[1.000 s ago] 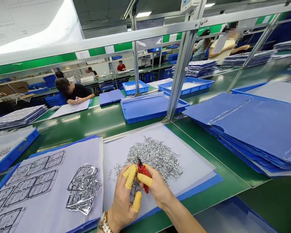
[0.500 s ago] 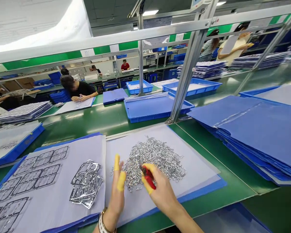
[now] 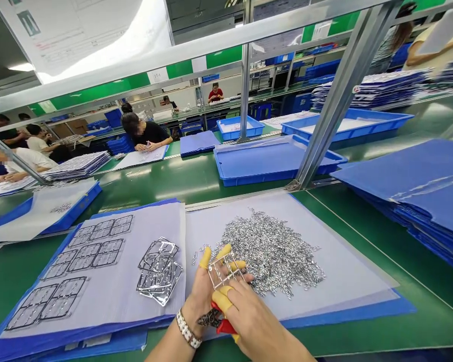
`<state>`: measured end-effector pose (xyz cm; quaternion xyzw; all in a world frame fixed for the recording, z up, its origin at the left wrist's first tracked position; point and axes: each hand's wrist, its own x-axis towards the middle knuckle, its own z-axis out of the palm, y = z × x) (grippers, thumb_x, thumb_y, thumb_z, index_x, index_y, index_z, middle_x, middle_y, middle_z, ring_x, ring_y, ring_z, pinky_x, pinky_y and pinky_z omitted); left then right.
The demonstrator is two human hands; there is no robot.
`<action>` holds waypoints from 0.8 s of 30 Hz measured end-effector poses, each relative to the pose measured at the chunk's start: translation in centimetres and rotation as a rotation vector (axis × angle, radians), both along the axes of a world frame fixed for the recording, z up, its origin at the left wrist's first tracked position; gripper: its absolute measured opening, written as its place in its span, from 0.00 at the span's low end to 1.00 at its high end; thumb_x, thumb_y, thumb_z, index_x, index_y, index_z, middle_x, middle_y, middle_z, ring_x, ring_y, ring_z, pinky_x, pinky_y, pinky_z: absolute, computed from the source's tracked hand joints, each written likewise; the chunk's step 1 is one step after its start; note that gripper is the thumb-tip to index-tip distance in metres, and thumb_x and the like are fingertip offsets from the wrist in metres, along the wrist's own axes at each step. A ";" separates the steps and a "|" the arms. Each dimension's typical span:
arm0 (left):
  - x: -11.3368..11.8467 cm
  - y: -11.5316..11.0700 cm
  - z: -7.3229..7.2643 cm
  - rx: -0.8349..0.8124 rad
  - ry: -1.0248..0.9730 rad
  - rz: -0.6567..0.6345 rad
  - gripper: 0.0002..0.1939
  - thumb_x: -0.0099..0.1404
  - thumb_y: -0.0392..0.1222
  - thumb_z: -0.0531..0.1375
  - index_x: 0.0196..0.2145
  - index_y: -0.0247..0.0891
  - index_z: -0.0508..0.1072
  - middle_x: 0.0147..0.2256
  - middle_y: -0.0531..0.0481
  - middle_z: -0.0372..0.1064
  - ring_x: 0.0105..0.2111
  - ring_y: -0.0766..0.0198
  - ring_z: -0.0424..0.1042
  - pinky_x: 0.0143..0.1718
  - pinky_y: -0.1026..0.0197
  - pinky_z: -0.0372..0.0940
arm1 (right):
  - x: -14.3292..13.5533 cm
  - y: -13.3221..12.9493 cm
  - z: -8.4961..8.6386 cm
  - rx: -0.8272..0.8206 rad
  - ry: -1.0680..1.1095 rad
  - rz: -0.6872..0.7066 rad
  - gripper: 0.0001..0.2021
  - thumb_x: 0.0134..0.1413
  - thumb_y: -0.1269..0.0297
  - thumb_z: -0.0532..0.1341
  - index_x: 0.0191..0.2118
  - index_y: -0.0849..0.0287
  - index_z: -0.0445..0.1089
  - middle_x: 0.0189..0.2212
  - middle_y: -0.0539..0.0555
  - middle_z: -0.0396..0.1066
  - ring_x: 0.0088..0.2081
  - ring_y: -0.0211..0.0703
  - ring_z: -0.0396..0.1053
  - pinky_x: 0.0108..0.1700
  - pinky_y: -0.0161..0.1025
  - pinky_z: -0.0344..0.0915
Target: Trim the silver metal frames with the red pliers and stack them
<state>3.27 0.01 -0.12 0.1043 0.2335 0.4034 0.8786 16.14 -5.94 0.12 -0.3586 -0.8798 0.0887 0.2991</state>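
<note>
My left hand [image 3: 201, 289], palm up with yellow finger cots, holds a small silver sprue frame [image 3: 215, 274] across its fingers. My right hand [image 3: 254, 306] grips red-handled nippers [image 3: 225, 326], their jaws pointing left beneath the palm. Its cot-covered fingertips touch the frame's lower edge. Behind both hands, a heap of tiny silver pieces [image 3: 272, 251] lies on a white sheet [image 3: 347, 266]. To the left, a loose pile of silver frames [image 3: 160, 271] rests on another sheet, beside rows of flat dark-looking frames [image 3: 62, 301].
A stack of blue sheets [image 3: 411, 176] stands at right. Blue trays [image 3: 264, 176] sit across the green bench [image 3: 162, 186], below a metal post [image 3: 332, 100]. At left is a blue tray with paper [image 3: 75, 211]. A person in black [image 3: 151, 133] works opposite; others sit farther back.
The view has swung left. My left hand, raised with nothing in it before, now bears a silver frame. My right hand has brought the nippers from the heap to the left hand, jaws turned away.
</note>
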 end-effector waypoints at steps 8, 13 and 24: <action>0.3 -0.2 0.5 -0.032 0.105 0.206 0.26 0.63 0.52 0.56 0.55 0.38 0.67 0.40 0.44 0.75 0.32 0.58 0.74 0.40 0.55 0.66 | 1.6 1.8 1.5 -0.061 -0.089 -0.411 0.15 0.52 0.69 0.59 0.47 0.61 0.67 0.37 0.58 0.71 0.39 0.51 0.68 0.41 0.50 0.66; 0.5 -0.3 0.2 -0.007 0.162 0.248 0.23 0.64 0.48 0.56 0.53 0.35 0.69 0.43 0.42 0.75 0.37 0.57 0.73 0.42 0.56 0.65 | 1.2 2.9 1.1 -0.172 -0.221 -0.457 0.13 0.48 0.67 0.63 0.43 0.59 0.70 0.34 0.56 0.72 0.37 0.51 0.69 0.40 0.48 0.65; 0.6 -0.3 -0.4 0.071 0.225 0.314 0.15 0.61 0.42 0.58 0.44 0.35 0.76 0.42 0.44 0.75 0.39 0.59 0.73 0.44 0.58 0.64 | 0.5 2.9 2.8 -0.260 -0.308 -0.459 0.13 0.50 0.66 0.62 0.44 0.57 0.70 0.37 0.56 0.73 0.40 0.50 0.69 0.42 0.45 0.63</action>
